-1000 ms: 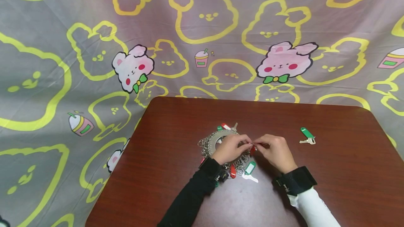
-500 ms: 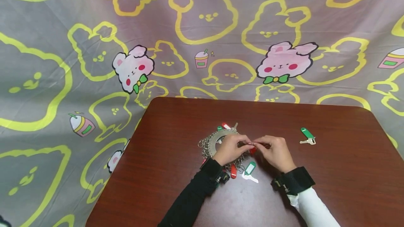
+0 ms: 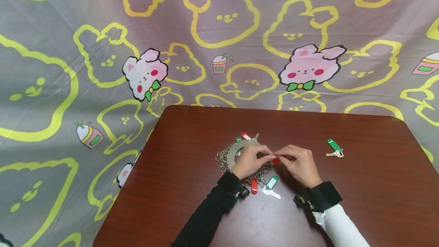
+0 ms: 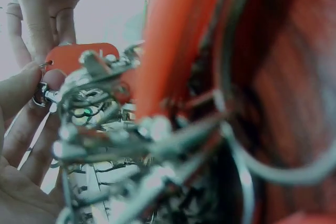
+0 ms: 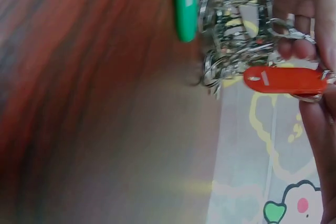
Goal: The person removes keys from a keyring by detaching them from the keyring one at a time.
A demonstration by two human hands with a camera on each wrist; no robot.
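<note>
In the head view my left hand (image 3: 248,161) reaches over a round metal hoop (image 3: 232,154) hung with many small key rings. Its thumb and fingers pinch a small metal ring at the hoop's right side. Fingertip to fingertip with it, my right hand (image 3: 302,165) pinches the ring end of a red key tag (image 5: 286,80). The left wrist view has this tag (image 4: 84,56) beside the left thumb, a thin ring through its hole. A small metal clasp (image 4: 42,95) lies between the left fingers. Fingertips partly hide where the rings meet.
A green tag (image 3: 272,182) with a silver key (image 3: 272,193) lies below the hands. Another red tag (image 3: 253,186) hangs from the hoop's near side. Farther right on the brown table (image 3: 377,186) lies a green tag (image 3: 332,144) with a key (image 3: 337,153).
Both hands stay at nearly the same spot. The red tag between them has shifted and turned slightly, and the right fingers have moved a little at its ring.
</note>
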